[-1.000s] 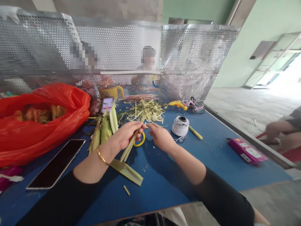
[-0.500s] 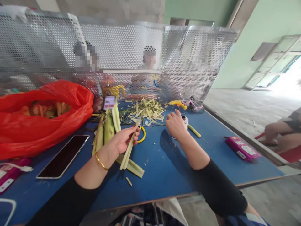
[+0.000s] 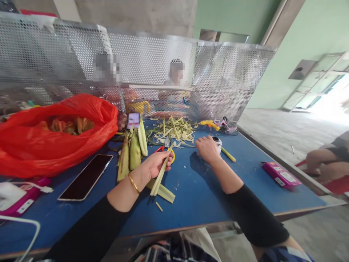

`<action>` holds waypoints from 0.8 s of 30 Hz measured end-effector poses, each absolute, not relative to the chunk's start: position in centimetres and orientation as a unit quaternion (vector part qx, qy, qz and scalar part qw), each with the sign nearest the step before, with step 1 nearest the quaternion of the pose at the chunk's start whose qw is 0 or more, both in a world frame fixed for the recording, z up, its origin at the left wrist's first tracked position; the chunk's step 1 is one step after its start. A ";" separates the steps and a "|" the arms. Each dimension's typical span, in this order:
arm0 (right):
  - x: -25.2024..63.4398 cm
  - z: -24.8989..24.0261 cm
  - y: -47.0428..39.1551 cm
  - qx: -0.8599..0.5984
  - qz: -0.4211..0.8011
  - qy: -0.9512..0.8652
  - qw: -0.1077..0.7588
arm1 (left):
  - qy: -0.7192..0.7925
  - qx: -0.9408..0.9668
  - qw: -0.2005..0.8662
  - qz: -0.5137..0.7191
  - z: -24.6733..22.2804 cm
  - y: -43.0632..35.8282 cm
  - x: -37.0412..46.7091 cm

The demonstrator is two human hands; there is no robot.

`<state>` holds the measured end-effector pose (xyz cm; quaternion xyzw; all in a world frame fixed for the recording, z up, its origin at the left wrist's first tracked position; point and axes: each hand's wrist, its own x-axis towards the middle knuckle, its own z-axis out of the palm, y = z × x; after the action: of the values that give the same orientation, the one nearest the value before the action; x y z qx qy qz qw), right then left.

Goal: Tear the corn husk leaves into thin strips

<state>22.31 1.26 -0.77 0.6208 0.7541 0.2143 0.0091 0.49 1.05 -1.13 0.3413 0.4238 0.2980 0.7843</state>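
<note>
My left hand point(image 3: 160, 163) is closed around a few pale green plant strips point(image 3: 160, 178), which slant down toward me. Just behind it lies a pair of scissors point(image 3: 172, 155) with red and yellow handles, partly covered by the hand. Under the strips rests a flat piece of stalk point(image 3: 166, 193). My right hand point(image 3: 207, 149) is held over the table with its fingers curled down; what they hold, if anything, is hidden. Right beside it stands a white round object with a dark top point(image 3: 217, 142), partly behind the hand. Broad green stalks point(image 3: 135, 151) lie left of the scissors.
Shredded plant scraps point(image 3: 177, 129) are heaped before a perforated metal screen point(image 3: 152, 54). A red plastic bag point(image 3: 35, 153) and phone point(image 3: 85, 178) lie left. A yellow glue gun point(image 3: 209, 124), short green stalk point(image 3: 228, 154) and magenta pack point(image 3: 282, 175) are right. People sit beyond the screen.
The view has shifted a little, moving most things rightward in the picture. My right hand's fingers, raised and more spread before, are now curled down. My left hand keeps its hold on the strips.
</note>
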 end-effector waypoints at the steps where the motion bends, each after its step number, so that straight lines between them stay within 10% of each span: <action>1: 22.1 -0.9 1.3 0.619 0.213 0.756 0.009 | 0.426 0.339 0.784 0.298 -1.2 1.1 0.5; 24: 20.4 -2.9 -4.4 0.545 0.172 0.804 -0.162 | 0.454 0.352 0.767 0.286 -1.4 1.2 0.7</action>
<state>20.43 -4.39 -2.91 0.5450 0.8044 0.1725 -0.1619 0.71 1.22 -1.43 0.3520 0.4540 0.2858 0.7670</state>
